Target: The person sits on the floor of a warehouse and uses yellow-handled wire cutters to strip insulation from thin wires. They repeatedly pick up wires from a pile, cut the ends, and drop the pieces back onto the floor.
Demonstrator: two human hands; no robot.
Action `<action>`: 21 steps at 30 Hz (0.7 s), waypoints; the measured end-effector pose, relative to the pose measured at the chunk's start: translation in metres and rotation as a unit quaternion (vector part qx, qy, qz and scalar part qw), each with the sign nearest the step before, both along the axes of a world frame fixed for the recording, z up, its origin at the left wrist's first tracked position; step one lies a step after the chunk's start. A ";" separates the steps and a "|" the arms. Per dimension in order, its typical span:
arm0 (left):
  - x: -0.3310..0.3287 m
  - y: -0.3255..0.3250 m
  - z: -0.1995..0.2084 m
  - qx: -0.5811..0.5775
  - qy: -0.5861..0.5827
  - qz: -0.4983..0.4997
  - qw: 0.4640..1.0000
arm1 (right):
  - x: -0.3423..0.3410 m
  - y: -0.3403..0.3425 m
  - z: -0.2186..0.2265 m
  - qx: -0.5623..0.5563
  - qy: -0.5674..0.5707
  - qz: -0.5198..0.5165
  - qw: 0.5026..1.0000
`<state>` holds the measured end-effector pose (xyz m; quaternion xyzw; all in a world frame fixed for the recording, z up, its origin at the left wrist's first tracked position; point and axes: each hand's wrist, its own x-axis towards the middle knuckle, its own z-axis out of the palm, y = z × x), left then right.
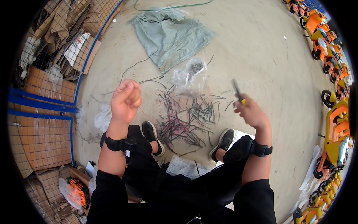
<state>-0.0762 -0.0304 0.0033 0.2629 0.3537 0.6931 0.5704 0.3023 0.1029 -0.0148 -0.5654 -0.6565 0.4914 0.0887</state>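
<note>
And here's the left hand (126,102), up in the air, fingers curled tight together; a thin pinkish strand (144,112) shows just below it on its right, though whether the fingers clamp it I cannot tell; across to the right, the right hand (253,112) is wrapped around a hand tool (238,92), black and yellow at the grip, its grey end pointing up and away, a little blurred; between and below the two hands, there's the loose heap of short dark strips (175,125), flecked with pink, spread over the floor (291,74); beyond the heap, farther out than either hand, a clear plastic bag (190,74) with dark bits inside; past that, a crumpled grey-green cloth (169,37); and well off to the right hand's right, a row of orange-and-yellow wheeled vehicles (335,123).
</note>
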 end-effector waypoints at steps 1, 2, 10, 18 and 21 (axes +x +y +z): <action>-0.005 0.002 0.000 -0.003 -0.006 0.027 1.000 | 0.002 -0.003 -0.003 -0.021 -0.040 0.062 0.997; -0.010 0.004 -0.001 -0.005 -0.012 0.055 0.998 | 0.007 -0.005 -0.009 -0.046 -0.038 0.133 0.989; 0.001 0.006 -0.007 -0.068 0.156 0.060 0.984 | -0.015 -0.027 0.007 -0.113 0.188 0.038 0.975; 0.097 -0.004 -0.029 -0.013 0.502 -0.114 0.857 | -0.111 -0.067 -0.005 -0.140 0.442 -0.140 0.875; 0.111 -0.002 -0.024 -0.038 0.559 -0.168 0.811 | -0.112 -0.064 -0.008 -0.117 0.456 -0.150 0.869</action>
